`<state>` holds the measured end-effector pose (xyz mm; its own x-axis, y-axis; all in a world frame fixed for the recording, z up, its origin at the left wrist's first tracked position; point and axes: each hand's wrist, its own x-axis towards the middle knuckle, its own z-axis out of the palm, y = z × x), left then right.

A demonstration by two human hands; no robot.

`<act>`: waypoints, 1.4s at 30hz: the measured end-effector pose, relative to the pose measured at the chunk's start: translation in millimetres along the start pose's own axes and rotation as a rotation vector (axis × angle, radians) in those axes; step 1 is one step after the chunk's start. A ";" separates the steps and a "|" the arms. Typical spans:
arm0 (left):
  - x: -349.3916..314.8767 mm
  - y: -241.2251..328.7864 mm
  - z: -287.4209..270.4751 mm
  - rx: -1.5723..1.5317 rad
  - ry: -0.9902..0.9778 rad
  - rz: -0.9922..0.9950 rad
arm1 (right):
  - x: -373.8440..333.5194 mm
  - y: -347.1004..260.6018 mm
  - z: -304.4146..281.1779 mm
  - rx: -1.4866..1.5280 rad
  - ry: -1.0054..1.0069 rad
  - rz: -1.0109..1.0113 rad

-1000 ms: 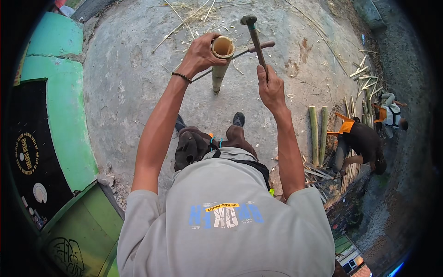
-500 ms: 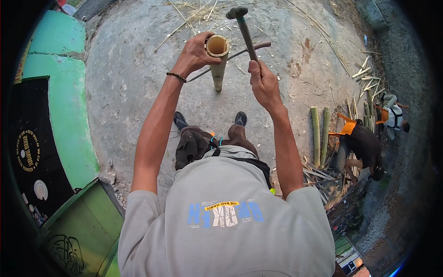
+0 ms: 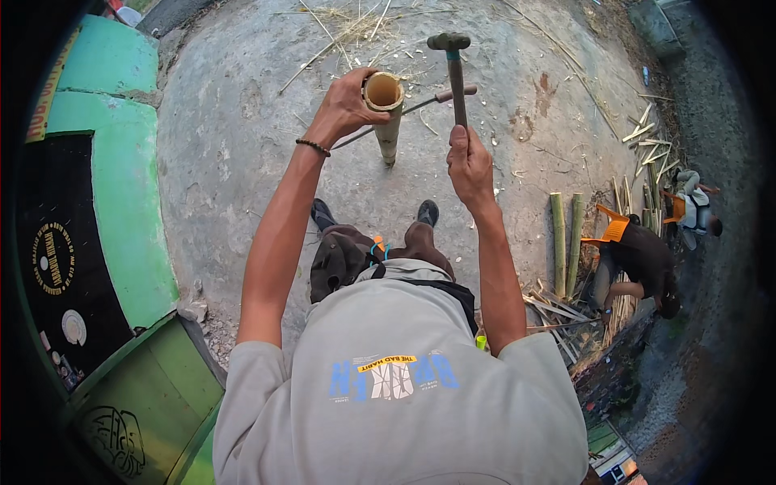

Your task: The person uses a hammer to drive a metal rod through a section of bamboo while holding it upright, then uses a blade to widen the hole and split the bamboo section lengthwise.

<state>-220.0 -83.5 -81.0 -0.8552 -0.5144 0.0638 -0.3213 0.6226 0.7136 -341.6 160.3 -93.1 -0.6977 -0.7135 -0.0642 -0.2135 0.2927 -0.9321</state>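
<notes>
A hollow bamboo pole [image 3: 389, 139] stands upright on the ground in front of me, its round cut mouth facing up. My left hand [image 3: 347, 107] is wrapped around its upper end, thumb on the near side of the rim. In my right hand [image 3: 471, 168] is a hammer [image 3: 457, 77], gripped by its handle with the head raised, to the right of the bamboo and apart from it. A thin dark rod with a brownish handle [image 3: 444, 96] crosses at the pole, partly hidden by the pole and hammer; I cannot tell how it meets the bamboo.
Concrete ground [image 3: 234, 162] surrounds my feet. Two bamboo lengths [image 3: 558, 242] stand at the right, near split strips [image 3: 558, 307]. Beyond them a person [image 3: 638, 259] bends by an orange chair [image 3: 608, 226], with another person [image 3: 695, 202] farther off. A green wall [image 3: 133, 186] borders the left.
The hammer has swung from leaning left to nearly upright, its head shifting right and lower in the picture. My left hand keeps its hold on the bamboo.
</notes>
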 end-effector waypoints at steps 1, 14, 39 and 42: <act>3.3 -0.6 -1.4 -0.017 -0.003 0.012 | -1.9 -6.7 -3.2 0.062 0.026 -0.056; -5.6 1.2 2.2 -0.068 -0.020 -0.004 | 10.7 -2.6 12.6 -0.053 -0.070 -0.057; -9.3 -5.7 5.3 -0.141 -0.002 -0.003 | -17.8 138.1 57.2 -0.187 -0.056 -0.094; -9.3 -3.7 9.0 -0.067 0.007 0.037 | -3.1 150.8 65.9 -0.320 -0.141 0.051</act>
<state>-214.5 -75.6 -90.5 -0.8629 -0.4961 0.0960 -0.2610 0.6004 0.7559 -326.7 164.7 -256.9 -0.6162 -0.7674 -0.1770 -0.4000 0.4986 -0.7690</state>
